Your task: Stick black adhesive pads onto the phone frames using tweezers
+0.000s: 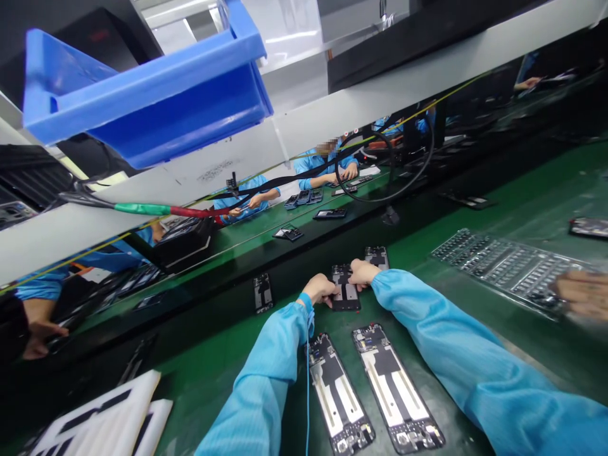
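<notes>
Both of my hands reach forward to one phone chassis (346,295) on the green bench. My left hand (320,289) has its fingers closed on the left edge of it, and my right hand (363,273) grips its upper right side. Another chassis (377,256) lies just beyond my right hand, and one more (263,293) lies off to the left. Nearer to me, two larger-looking chassis (339,396) (396,389) rest side by side between my blue sleeves, with white strips and circuit parts showing.
A clear plastic tray (508,266) of small parts lies at the right, beside another person's blurred hand (582,291). White foam trays (104,418) stand at lower left. A blue bin (156,95) and cables (190,211) hang above. Co-workers sit across the bench.
</notes>
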